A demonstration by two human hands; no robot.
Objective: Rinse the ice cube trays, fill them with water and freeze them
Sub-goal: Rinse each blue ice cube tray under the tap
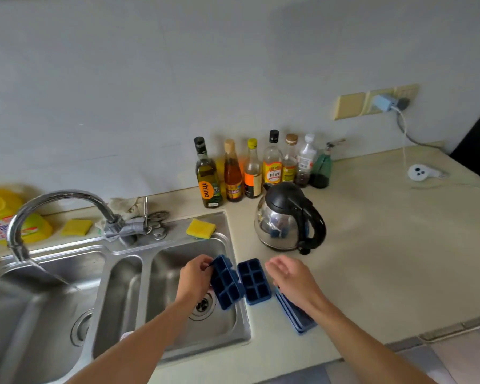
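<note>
A person's left hand (196,274) pinches a blue ice cube tray (226,284), tilted over the right sink basin (175,261). The right hand (290,278) hovers loosely spread, empty, above stacked blue lids (297,314); a second tray (254,281) rests on the desk (372,245) between them.

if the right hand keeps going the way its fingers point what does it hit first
Probably the ice tray on the counter: the right hand hovers open beside it, fingers aimed left toward it. Height is unclear, so it could pass above.
</note>
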